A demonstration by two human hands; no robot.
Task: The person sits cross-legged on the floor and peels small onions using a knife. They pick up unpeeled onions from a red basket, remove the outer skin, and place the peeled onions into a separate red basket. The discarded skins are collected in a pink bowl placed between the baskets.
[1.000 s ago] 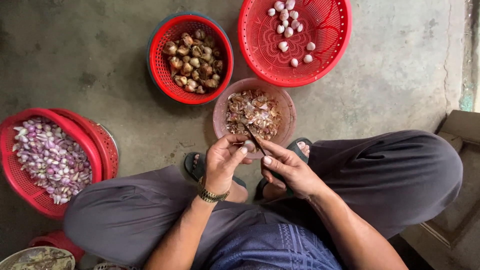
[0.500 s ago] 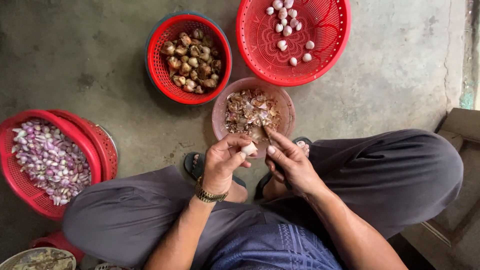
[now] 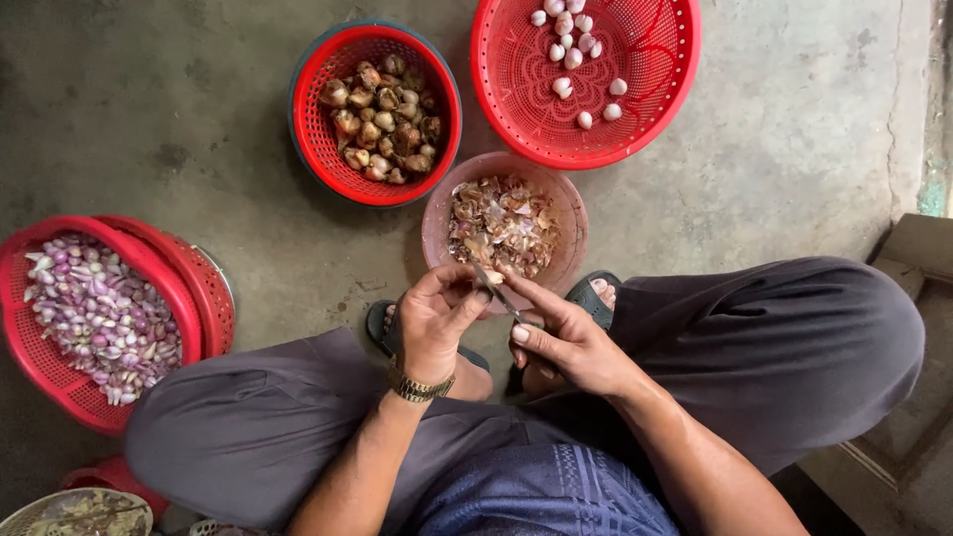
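1. While the person squats over the concrete floor (image 3: 149, 109), the left hand (image 3: 437, 323) pinches a small shallot (image 3: 493, 277) at its fingertips, fingers curled shut round it, just above the near rim of the pink bowl (image 3: 571, 213).
2. The right hand (image 3: 571, 347) grips a small knife (image 3: 493, 291) — thumb and forefinger clamped along the handle — and the blade reaches up to the shallot, touching it between the two hands.
3. That bowl holds dry brown peelings and sits between the person's sandalled feet (image 3: 596, 296).
4. Beyond it stand two red baskets: the smaller basket (image 3: 308, 129), with unpeeled brown bulbs, and the larger basket (image 3: 655, 109), with a few pale peeled ones.
5. Far to the left, well apart from the hands, a third red basket (image 3: 40, 367) is heaped with purple-white cloves.
6. A gold watch (image 3: 419, 387) rings the left wrist; grey trousers (image 3: 794, 347) cover both knees.
7. The floor is bare, stained grey cement, with a step edge at the right.
8. The knife's long axis runs diagonally — tip up and to the left, handle down toward the right palm. The shallot is too hidden to tell which way it points.
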